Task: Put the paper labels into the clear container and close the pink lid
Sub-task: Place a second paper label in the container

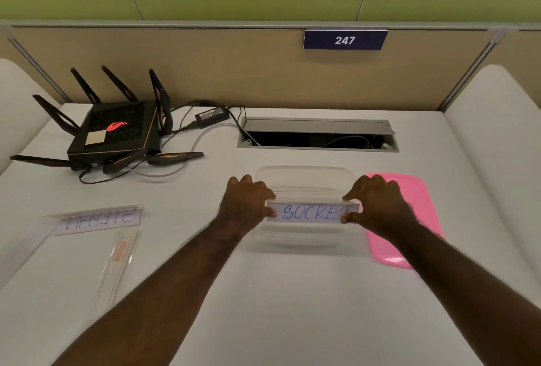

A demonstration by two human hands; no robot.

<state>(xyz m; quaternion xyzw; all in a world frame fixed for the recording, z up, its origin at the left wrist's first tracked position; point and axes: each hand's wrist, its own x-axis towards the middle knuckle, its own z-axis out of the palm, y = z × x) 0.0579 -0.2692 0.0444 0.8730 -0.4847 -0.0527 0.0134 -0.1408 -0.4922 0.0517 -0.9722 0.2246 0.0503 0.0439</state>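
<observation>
You pinch the "SOCKET" label (311, 213) at each end, left hand (248, 201) and right hand (380, 204), over the clear container (304, 178). If it stays wider than the opening, it will likely bridge the rim. The pink lid (409, 190) lies at 3 o'clock; two more labels (99, 220) wait at 9 o'clock on open table (292, 307).

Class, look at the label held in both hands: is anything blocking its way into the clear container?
Nothing visible does. The left hand and right hand hold the label by its ends directly over the open clear container. The pink lid lies off to the right on the desk, not covering the opening.
</observation>
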